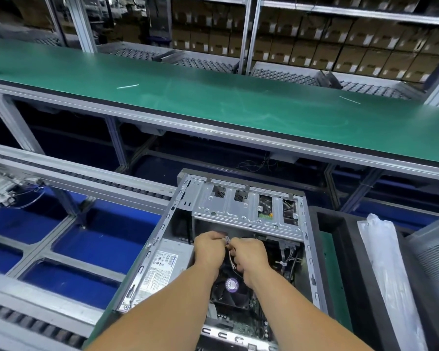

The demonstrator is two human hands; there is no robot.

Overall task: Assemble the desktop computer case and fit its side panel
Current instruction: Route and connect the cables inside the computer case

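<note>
The computer case [238, 239] lies on its side on the conveyor line in front of the person, its open side facing up with no side panel on it yet, so the work is inside it for now. Both hands meet over the middle of the case, just below the metal drive cage [246, 209]: the left hand [209, 249] and the right hand [250, 253] each have their fingers curled and clamped on a small bundle of wires [228, 243], apparently joining a plug or tidying the lead. To do this well, line the two ends up straight before pushing, grip the plug bodies and not the thin wires, and route the slack clear of the fan [231, 285] underneath. Loose wire left high could foul the panel.
</note>
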